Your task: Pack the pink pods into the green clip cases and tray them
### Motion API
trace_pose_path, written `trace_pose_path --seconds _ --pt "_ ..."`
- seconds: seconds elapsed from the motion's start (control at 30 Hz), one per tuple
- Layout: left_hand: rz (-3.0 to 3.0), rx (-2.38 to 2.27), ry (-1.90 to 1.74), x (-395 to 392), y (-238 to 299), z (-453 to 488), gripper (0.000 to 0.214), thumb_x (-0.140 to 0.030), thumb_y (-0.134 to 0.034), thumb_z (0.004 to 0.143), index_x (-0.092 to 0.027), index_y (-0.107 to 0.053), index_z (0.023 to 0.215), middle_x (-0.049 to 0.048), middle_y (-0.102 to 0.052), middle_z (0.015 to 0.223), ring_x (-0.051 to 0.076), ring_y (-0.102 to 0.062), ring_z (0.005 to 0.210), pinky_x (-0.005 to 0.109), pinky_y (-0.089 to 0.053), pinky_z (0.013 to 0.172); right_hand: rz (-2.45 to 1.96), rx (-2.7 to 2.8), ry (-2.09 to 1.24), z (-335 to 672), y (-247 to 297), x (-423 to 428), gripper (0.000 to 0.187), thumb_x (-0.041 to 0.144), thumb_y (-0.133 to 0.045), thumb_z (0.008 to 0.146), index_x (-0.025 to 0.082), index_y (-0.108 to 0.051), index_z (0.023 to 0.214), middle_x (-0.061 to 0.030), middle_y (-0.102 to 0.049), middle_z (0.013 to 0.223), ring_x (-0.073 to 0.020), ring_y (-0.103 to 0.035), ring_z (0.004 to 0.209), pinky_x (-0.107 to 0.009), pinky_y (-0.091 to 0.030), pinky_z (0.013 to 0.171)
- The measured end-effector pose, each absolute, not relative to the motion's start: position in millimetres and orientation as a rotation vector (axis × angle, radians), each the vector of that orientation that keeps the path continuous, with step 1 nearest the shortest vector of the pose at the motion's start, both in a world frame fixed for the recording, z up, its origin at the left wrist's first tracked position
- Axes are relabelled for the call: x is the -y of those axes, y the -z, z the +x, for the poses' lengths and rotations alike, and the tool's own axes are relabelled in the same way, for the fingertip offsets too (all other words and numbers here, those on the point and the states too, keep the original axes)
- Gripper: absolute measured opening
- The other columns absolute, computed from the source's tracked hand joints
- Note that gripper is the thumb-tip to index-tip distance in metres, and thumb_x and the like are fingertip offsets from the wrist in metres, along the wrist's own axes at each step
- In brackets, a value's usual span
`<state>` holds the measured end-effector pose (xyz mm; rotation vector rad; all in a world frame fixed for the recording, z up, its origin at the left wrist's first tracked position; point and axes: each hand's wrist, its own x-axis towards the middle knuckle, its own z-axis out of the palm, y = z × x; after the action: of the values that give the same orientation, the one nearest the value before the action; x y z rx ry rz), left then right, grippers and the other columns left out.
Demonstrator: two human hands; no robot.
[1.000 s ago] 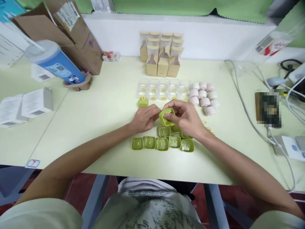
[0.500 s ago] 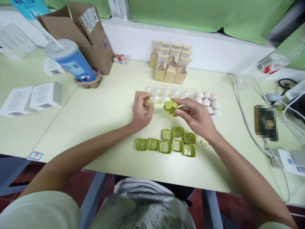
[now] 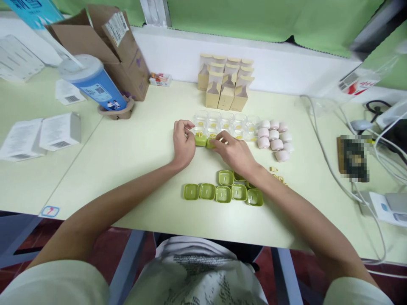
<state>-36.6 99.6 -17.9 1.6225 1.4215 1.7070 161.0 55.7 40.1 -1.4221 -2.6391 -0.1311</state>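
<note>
My right hand (image 3: 234, 152) pinches a small green square cup (image 3: 210, 143), turned base-up on the table in front of the clear containers. Just left of it sits another upturned green cup (image 3: 200, 139) with a yellow loop on top. Beside that cup is my left hand (image 3: 185, 144), its fingers curled and thumb and forefinger apart. Behind both hands stand rows of clear plastic containers (image 3: 226, 120) with yellow pieces showing in them. Several open green cups (image 3: 223, 194) lie nearer to me, some partly hidden by my right forearm.
Pale pink and white rounded pieces (image 3: 276, 145) cluster right of the containers, with small yellow loops (image 3: 280, 178) below. Open cardboard boxes (image 3: 226, 98) stand by the wall. A blue cup (image 3: 101, 91) and large carton (image 3: 133, 67) are left; a white cable (image 3: 324, 148) runs right.
My right hand has lowered the green cup leftward to the table, beside the other upturned one. My left hand's pinch has loosened and it has shifted slightly left.
</note>
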Motion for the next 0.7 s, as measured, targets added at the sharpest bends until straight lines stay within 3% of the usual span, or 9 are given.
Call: trace_pose_path --seconds 0.7 --pt "1.648 -1.446 -1.686 -103.1 17.4 -40.2 0.039 0.011 -0.050 0.081 -0.023 -0.059 0.095 0.0018 -0.061 0.101 0.018 -0.060 0.095 0.032 -0.048 0.091 -1.474 2.550 -0.020 155.5 -35.0 -61.5 0.028 0.025 -0.050 0.115 0.020 -0.072 0.131 -0.0145 -0.067 0.137 -0.0200 -0.066 0.087 -0.033 -0.036 0.064"
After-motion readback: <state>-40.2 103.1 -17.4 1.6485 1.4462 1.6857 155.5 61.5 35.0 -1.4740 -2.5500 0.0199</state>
